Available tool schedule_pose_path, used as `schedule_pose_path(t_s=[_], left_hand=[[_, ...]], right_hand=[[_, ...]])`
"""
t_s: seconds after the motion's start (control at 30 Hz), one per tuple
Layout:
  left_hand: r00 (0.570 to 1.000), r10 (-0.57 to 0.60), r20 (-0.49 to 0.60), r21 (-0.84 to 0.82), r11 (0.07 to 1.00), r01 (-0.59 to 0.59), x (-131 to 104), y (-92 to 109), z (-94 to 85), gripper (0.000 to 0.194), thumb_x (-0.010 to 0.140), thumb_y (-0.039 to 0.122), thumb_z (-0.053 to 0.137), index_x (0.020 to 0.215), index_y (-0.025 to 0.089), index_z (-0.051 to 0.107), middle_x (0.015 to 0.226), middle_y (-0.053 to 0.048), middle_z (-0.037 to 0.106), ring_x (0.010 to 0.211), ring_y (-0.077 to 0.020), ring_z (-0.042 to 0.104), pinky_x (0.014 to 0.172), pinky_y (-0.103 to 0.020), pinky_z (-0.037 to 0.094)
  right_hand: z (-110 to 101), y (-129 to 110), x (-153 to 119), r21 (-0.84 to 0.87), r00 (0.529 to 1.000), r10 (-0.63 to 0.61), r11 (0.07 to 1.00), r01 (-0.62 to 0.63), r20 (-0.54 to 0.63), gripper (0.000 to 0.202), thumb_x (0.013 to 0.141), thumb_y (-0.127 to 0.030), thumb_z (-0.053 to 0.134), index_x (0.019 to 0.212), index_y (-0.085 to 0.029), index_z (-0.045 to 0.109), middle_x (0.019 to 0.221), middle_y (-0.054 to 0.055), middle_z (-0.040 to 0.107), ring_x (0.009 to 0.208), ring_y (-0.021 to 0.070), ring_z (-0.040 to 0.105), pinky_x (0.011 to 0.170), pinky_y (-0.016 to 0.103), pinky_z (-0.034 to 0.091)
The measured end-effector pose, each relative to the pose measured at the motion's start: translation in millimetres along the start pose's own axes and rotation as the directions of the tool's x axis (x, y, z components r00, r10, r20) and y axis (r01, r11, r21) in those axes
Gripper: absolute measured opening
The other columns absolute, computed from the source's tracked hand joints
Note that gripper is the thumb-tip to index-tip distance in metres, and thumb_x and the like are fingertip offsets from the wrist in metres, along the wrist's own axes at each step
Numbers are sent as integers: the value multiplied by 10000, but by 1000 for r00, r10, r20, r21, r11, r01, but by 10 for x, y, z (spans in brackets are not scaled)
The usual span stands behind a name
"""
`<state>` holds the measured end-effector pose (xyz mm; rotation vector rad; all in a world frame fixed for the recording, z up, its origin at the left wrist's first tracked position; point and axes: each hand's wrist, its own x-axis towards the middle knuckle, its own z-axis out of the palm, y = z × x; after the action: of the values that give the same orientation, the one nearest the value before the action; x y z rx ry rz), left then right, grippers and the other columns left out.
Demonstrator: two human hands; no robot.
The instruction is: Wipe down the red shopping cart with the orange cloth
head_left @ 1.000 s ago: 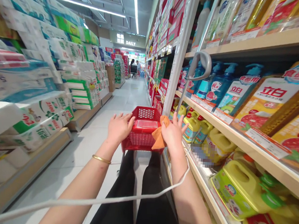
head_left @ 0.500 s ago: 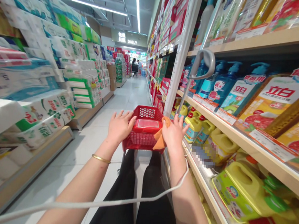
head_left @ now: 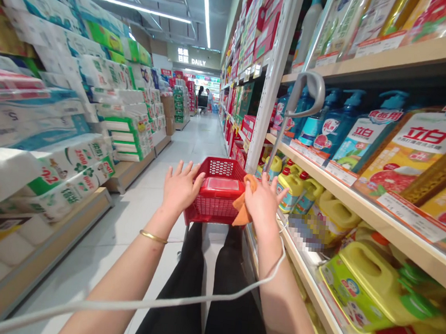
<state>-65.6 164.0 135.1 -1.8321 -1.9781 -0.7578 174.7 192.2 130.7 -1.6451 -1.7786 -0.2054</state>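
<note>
A red plastic shopping basket (head_left: 217,206) with mesh sides stands on the floor ahead of my knees. Over its left rim my left hand (head_left: 180,189) is held palm down, fingers spread and holding nothing. On the right side, my right hand (head_left: 263,203) pinches an orange cloth (head_left: 242,213) beneath the thumb, its other fingers fanned out. The cloth hangs at the basket's right edge. Whether either hand touches the rim I cannot tell. A grey loop handle (head_left: 316,94) on a metal pole leans towards the right shelf.
Close on the right, a shelf (head_left: 363,198) carries pump bottles (head_left: 349,133) and yellow jugs (head_left: 364,286). Stacked tissue packs (head_left: 72,170) line the left. A white cable (head_left: 181,301) crosses over my forearms. The tiled aisle (head_left: 202,134) runs ahead to people far off.
The view has shifted very slightly, so the shelves and basket sit a little further right. Both hands keep nearly the same pose, and the cloth stays in my right hand.
</note>
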Motion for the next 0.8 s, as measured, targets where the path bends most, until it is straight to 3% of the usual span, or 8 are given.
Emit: schedule_pose_path(t_s=[0.07, 0.2, 0.27, 0.37, 0.5, 0.6, 0.7, 0.8], left_hand=[[1000, -22, -16, -5, 1000, 22, -3, 20, 7, 660, 1097, 569, 237, 1565, 240, 565, 1627, -89, 541, 1574, -357, 405, 1300, -610, 245], [999, -39, -29, -13, 999, 39, -8, -5, 10, 652, 1101, 566, 236, 1568, 249, 561, 1628, -83, 540, 1572, -343, 411, 1300, -589, 255], [999, -24, -21, -18, 1000, 23, -10, -30, 3, 654, 1101, 562, 236, 1569, 239, 560, 1628, -91, 538, 1571, -348, 412, 1294, -592, 266], [1000, -15, -2, -24, 1000, 15, -10, -37, -5, 645, 1100, 550, 245, 1571, 239, 559, 1622, -97, 543, 1566, -349, 419, 1287, -597, 276], [1000, -29, -2, -18, 999, 29, -5, 10, 15, 631, 1100, 557, 250, 1563, 266, 565, 1604, -87, 567, 1556, -343, 438, 1293, -598, 256], [999, -49, -14, -20, 999, 48, -6, 31, 24, 636, 1101, 556, 245, 1554, 255, 574, 1592, -93, 579, 1549, -344, 449, 1293, -596, 249], [999, -46, -14, -22, 999, 46, -17, 13, 6, 636, 1101, 545, 245, 1546, 240, 582, 1590, -101, 580, 1540, -343, 460, 1288, -589, 260], [999, -41, -10, -22, 999, 41, -27, -7, -15, 628, 1102, 535, 258, 1540, 228, 587, 1583, -104, 588, 1532, -344, 472, 1281, -582, 276]], right_hand=[[8, -27, -40, 3, 999, -21, 1000, 21, -33, 474, 1085, -435, 465, 1461, -240, 679, 1676, 104, 482, 1616, 441, 275, 1278, 768, 52], [58, -407, -172, 109, 964, -265, 959, 261, 23, 539, 1077, -484, 497, 1570, -277, 565, 1676, 61, 488, 1619, 372, 301, 1328, 678, 56], [56, -485, -187, 138, 951, -304, 946, 295, 51, 527, 1080, -503, 492, 1557, -296, 577, 1668, 52, 501, 1615, 361, 315, 1330, 672, 60], [7, -280, -131, 122, 982, -183, 977, 176, 53, 493, 1104, -491, 435, 1511, -288, 625, 1639, 76, 535, 1607, 365, 332, 1303, 729, 36], [-41, 40, -78, 69, 999, 20, 997, -17, -33, 485, 1115, -445, 402, 1469, -246, 666, 1661, 103, 501, 1630, 401, 264, 1266, 786, -1], [-7, -136, -131, 94, 994, -105, 990, 106, -15, 494, 1108, -464, 438, 1538, -280, 599, 1669, 85, 493, 1629, 381, 275, 1278, 769, -20], [36, -457, -192, 166, 949, -311, 939, 301, 44, 495, 1096, -493, 486, 1552, -325, 574, 1640, 45, 539, 1606, 321, 345, 1327, 679, 34], [18, -461, -169, 206, 938, -339, 925, 319, 70, 473, 1095, -493, 493, 1520, -322, 609, 1601, 35, 584, 1576, 307, 401, 1336, 650, 77]])
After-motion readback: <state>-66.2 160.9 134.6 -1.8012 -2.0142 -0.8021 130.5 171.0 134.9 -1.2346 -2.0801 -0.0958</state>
